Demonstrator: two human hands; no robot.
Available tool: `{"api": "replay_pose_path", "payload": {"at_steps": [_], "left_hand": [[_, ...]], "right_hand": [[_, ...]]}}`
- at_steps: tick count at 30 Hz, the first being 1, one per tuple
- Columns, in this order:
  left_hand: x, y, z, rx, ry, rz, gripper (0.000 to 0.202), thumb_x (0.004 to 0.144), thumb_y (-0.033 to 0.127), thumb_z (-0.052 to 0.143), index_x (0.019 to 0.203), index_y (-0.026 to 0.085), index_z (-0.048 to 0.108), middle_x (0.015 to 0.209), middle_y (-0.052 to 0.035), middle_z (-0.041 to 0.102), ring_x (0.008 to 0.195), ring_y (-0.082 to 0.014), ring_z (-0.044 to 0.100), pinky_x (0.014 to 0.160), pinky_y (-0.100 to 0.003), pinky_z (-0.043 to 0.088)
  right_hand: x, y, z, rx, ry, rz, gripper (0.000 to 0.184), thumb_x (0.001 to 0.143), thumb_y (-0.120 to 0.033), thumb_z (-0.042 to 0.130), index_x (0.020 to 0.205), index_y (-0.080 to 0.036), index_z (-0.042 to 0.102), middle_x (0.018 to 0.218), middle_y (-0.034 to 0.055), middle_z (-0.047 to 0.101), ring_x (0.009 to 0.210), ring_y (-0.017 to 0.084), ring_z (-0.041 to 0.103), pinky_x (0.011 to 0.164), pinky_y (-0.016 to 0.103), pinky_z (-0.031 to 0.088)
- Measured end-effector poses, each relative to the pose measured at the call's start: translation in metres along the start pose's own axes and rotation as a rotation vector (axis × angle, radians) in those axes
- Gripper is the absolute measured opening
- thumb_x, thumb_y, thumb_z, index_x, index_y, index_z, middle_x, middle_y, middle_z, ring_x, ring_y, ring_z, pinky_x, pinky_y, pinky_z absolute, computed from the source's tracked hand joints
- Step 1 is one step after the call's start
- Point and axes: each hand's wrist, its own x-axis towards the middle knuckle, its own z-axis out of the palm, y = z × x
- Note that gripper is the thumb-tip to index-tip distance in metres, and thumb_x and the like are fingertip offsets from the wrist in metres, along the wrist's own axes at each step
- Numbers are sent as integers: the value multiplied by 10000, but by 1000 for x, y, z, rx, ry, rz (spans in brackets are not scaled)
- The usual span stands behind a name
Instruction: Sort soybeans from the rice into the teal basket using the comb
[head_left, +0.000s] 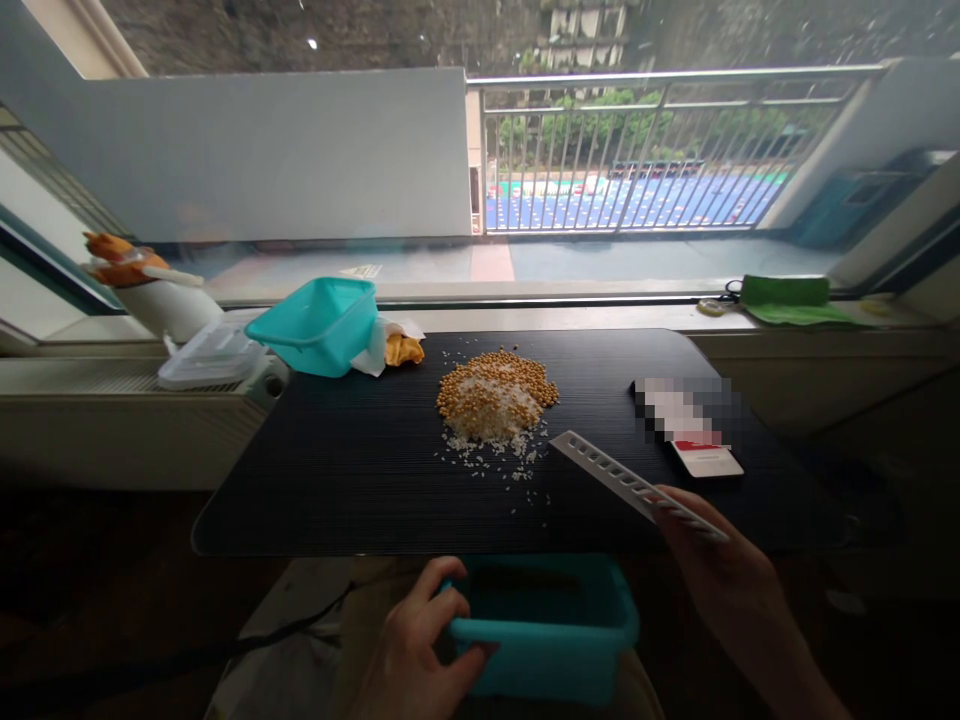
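Left hand (427, 640) is gripping a blue tub (559, 662) by the bench (337, 460)'s front edge; right hand (724, 565) is pinching a slotted strip (609, 474), tip pointing near the bean-and-rice pile (495, 395). Probably lining up a sweep, calling for a low strip. Open room is lying left; phone (709, 460) is sitting right.

No text can be read: the smartphone screen (709, 460) at right is pixelated, and the lettering on the far banner (555, 187) is blurred.
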Motion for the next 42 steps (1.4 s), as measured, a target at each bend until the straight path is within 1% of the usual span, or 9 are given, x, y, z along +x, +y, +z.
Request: {"api": "replay_pose_path", "payload": {"at_steps": [7,13,19,23,25,31,36,38,42], "left_hand": [[3,4,1,-35,-11,-4,154,687,106,698,678,213,587,1119,-30,634,814,-167,700,719,-235,529],[1,4,1,-49,-18,-17,142,703,126,685,681,212,574,1137,-31,622,811,-162,694,728,-235,524],[1,4,4,-46,-23,-20,149,693,117,693,689,209,576,1149,-32,610,832,-164,689,729,-233,513],[0,3,4,-47,-27,-4,134,697,119,682,692,208,581,1138,-35,611,801,-158,689,714,-235,512],[0,2,4,-46,-22,4,126,710,130,674,684,207,577,1128,-38,614,806,-160,688,717,-236,516],[-3,-5,2,-16,10,15,132,718,140,686,696,208,575,1140,-48,615,855,-175,693,756,-246,525],[-5,-9,0,-26,25,42,154,722,151,702,686,210,565,1121,-43,624,837,-164,697,740,-230,525],[-5,-10,-1,-25,36,40,155,722,148,702,684,212,566,1123,-39,627,847,-164,698,735,-223,524],[-7,-14,-2,-9,41,26,155,704,128,705,698,216,578,1148,-39,626,857,-172,705,721,-220,527]], "right_hand": [[-10,-10,6,57,-85,-34,183,874,-376,598,981,-265,698,929,-1,727,832,198,675,764,225,527],[-11,-2,-8,-31,15,8,199,850,-369,607,992,-269,703,918,-13,741,844,205,702,782,218,539],[-21,1,-16,42,-205,-58,197,862,-347,611,1023,-303,715,970,-20,756,852,195,721,728,185,562],[-17,4,-14,26,-76,0,208,852,-365,618,1018,-283,712,992,-8,751,884,210,708,786,217,550],[-14,4,-12,31,-62,19,208,847,-370,621,1010,-276,709,968,-6,749,886,210,701,796,220,541],[-16,-8,-14,61,-339,-10,196,876,-371,592,985,-261,712,924,10,745,782,192,697,681,198,553],[-21,-23,-18,128,-511,42,220,921,-389,527,899,-252,698,831,7,706,731,169,651,662,197,523],[-17,-26,-13,137,-529,32,218,926,-384,523,922,-252,696,847,8,699,746,169,643,667,202,515],[-6,-29,0,127,-464,-19,202,916,-373,550,972,-236,686,910,18,690,807,179,632,724,226,503]]}}
